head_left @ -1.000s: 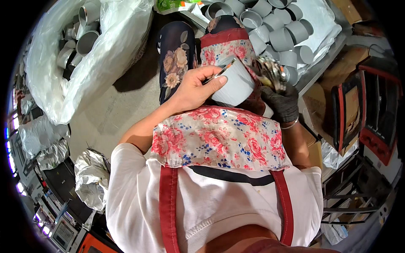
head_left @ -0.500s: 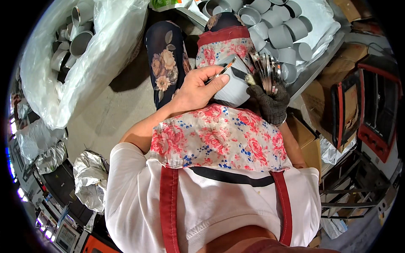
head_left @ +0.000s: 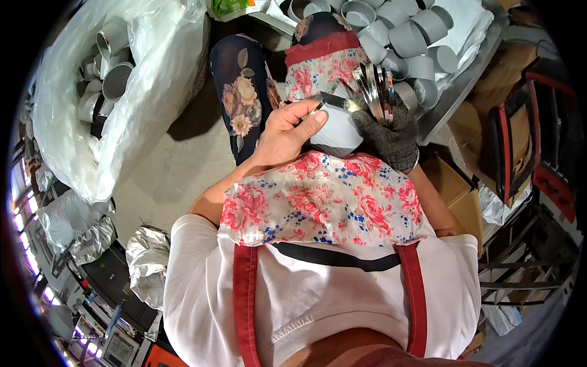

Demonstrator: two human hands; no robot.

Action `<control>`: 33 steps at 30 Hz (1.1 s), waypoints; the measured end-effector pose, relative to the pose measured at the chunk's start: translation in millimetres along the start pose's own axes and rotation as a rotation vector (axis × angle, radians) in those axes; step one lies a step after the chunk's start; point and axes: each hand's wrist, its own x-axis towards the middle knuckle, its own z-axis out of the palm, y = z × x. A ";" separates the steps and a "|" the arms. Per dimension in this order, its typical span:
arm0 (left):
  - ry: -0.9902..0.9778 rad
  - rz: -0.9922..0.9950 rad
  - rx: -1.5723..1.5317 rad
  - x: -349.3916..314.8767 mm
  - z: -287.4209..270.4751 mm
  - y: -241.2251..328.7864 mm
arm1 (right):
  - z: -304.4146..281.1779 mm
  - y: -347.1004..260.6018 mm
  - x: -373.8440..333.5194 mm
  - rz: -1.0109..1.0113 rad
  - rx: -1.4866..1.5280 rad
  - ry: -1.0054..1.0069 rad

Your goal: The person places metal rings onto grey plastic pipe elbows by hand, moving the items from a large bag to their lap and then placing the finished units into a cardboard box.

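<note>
Over my lap, my left hand [head_left: 282, 136], bare, is closed on the rim of a grey cup [head_left: 336, 130], thumb and fingers pinching it. A dark, shiny strip [head_left: 333, 101] shows along the cup's upper edge; whether it is fixed there I cannot tell. My right hand [head_left: 391, 136], in a dark knit glove, is closed round a bunch of thin, shiny metal bands [head_left: 375, 95] standing up from its grip. Its gloved fingertips are at the cup's right side, beside the strip's end. What they do behind the cup is hidden.
Several grey cups [head_left: 408, 40] lie in a lined metal tray [head_left: 469, 82] at the far right. A clear plastic bag [head_left: 156, 85] with more cups stands at the left. Cardboard boxes [head_left: 449, 192] and a dark rack [head_left: 520, 269] are at the right.
The cup has tilted in my left hand. My right hand has turned a little, and the metal bands have swung left and up. The whole view has shifted slightly.
</note>
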 end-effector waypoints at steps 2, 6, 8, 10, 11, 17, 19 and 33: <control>0.016 -0.012 0.027 -1.0 0.2 -1.0 | -0.4 0.4 1.1 0.004 0.015 -0.017; 0.021 -0.002 -0.002 -4.1 2.3 -1.7 | -5.0 2.9 3.1 -0.025 -0.059 -0.061; 0.011 0.004 0.020 -5.3 2.7 -1.6 | -7.4 3.5 3.7 0.003 -0.023 -0.082; 0.006 0.013 0.043 -6.3 2.5 -1.8 | -8.9 4.3 4.3 0.047 0.077 -0.105; 0.007 0.008 0.042 -7.0 2.3 -2.0 | -9.4 4.8 4.5 0.071 0.119 -0.116; -0.009 0.060 0.069 -10.0 1.4 -5.6 | -10.8 14.5 4.1 0.033 0.069 -0.140; -0.002 0.071 0.085 -11.4 2.7 -5.7 | -11.0 18.2 3.2 0.064 0.026 -0.150; -0.045 0.086 -0.059 -18.8 7.3 3.2 | -32.3 41.0 0.3 -0.007 0.123 0.280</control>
